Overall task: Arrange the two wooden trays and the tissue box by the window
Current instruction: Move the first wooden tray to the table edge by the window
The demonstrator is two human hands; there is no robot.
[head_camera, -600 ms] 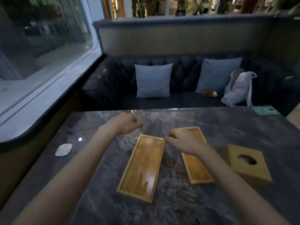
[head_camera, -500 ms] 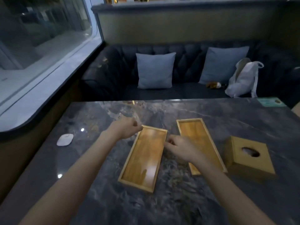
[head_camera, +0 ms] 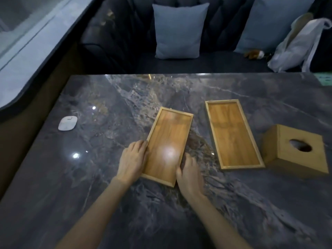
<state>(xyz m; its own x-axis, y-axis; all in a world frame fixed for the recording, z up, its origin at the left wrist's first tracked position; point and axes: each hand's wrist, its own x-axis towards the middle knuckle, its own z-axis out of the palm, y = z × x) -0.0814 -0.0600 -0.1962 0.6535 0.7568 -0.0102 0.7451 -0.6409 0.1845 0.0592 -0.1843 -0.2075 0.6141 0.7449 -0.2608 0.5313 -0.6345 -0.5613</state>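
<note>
Two shallow wooden trays lie flat on the dark marble table (head_camera: 125, 203). The left tray (head_camera: 168, 139) is angled slightly, with a light glare on its floor. My left hand (head_camera: 132, 160) presses against its left long edge near the front corner, and my right hand (head_camera: 188, 174) presses against its right long edge, so both hands clasp the tray's near end. The right tray (head_camera: 231, 133) sits apart, untouched. A wooden tissue box (head_camera: 291, 150) with an oval hole on top stands to the right of it.
A small white rounded device (head_camera: 67, 123) lies near the table's left edge. The window and its sill (head_camera: 27, 56) run along the left. Behind the table is a dark sofa with two grey cushions (head_camera: 178, 31) and a white bag (head_camera: 298, 45).
Both hands slid from the left tray's far end back to its near end and now grip its long sides. The camera has tilted downward.
</note>
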